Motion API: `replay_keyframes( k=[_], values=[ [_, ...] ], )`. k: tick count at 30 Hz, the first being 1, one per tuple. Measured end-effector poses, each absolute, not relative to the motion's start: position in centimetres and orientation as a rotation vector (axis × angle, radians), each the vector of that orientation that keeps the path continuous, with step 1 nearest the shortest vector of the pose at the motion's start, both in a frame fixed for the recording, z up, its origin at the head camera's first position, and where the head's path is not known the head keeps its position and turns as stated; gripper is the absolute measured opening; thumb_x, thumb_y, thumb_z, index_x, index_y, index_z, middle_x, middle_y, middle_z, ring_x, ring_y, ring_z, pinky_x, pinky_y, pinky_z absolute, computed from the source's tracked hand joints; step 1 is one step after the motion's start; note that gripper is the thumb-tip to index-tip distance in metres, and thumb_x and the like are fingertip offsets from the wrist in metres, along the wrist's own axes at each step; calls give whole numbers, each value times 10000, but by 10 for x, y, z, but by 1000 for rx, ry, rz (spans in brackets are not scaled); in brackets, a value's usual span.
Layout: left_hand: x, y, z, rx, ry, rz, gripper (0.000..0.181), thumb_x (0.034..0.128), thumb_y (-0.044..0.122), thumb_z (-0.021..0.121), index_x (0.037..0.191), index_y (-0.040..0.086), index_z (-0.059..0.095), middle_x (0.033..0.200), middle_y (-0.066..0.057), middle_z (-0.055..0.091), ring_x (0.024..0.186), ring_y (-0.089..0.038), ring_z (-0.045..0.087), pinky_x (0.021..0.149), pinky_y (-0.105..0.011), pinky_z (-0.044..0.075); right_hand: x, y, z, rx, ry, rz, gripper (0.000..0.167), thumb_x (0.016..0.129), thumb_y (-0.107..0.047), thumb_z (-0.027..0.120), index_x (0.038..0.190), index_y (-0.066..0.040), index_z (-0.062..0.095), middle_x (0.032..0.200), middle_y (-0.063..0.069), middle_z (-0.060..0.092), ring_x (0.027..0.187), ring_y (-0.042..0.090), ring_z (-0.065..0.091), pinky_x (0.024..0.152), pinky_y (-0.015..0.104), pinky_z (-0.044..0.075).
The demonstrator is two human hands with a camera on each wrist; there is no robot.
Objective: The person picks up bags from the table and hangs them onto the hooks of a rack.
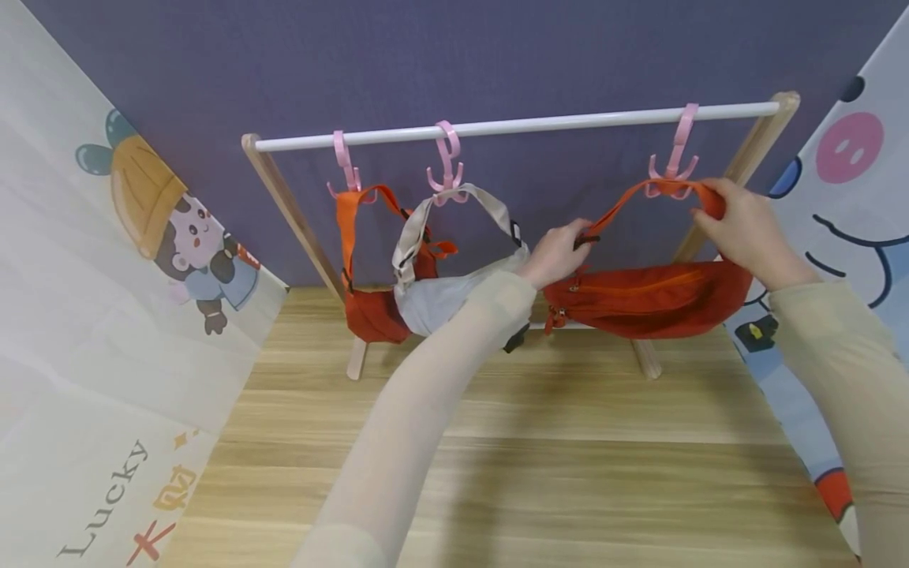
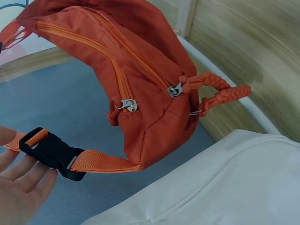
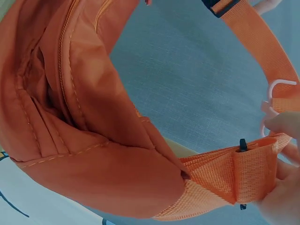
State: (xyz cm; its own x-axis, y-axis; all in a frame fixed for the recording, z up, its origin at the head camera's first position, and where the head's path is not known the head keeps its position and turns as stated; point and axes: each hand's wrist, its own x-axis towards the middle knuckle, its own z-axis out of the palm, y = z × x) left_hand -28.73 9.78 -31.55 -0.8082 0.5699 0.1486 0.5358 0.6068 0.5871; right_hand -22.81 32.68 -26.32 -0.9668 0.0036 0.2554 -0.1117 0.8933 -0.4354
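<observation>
An orange-red waist bag (image 1: 653,300) hangs by its orange strap from the pink hook (image 1: 671,166) on the right. My left hand (image 1: 557,254) holds that strap on the left side of the hook. In the left wrist view, its thumb and fingers (image 2: 21,180) are around the strap beside a black side-release buckle (image 2: 51,152). On the other side, my right hand (image 1: 746,229) pinches the strap just right of the hook. The right wrist view shows folded webbing (image 3: 255,171) with a black slider at those fingers. Two zippers run along the bag, with braided pulls (image 2: 225,93).
A white rail (image 1: 554,124) on wooden legs spans the scene. Left of my hands hang a white bag (image 1: 443,300) and another orange-red bag (image 1: 376,315) on two more pink hooks (image 1: 447,162). Wooden flooring (image 1: 497,457) lies below; printed cartoon panels (image 1: 206,229) flank both sides.
</observation>
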Motion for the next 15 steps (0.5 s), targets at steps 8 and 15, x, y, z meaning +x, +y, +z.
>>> replay_keyframes(
  k=[8,15],
  values=[
    [-288,92,-320,942,2803,979,431,900,208,487,1316,133,403,1280,0,479,1129,-123,470,890,-165,352,-228,325,-266,107,-2772,665,501,887,-85,483,1320,78,291,1086,350,415,842,451,422,748,603,387],
    [-282,85,-318,958,2835,891,444,906,218,480,1328,123,380,1305,-31,445,1154,-132,443,919,-195,342,-225,323,-266,124,-2731,640,488,882,-64,479,1317,75,305,1094,345,416,885,451,398,760,601,380]
  ],
)
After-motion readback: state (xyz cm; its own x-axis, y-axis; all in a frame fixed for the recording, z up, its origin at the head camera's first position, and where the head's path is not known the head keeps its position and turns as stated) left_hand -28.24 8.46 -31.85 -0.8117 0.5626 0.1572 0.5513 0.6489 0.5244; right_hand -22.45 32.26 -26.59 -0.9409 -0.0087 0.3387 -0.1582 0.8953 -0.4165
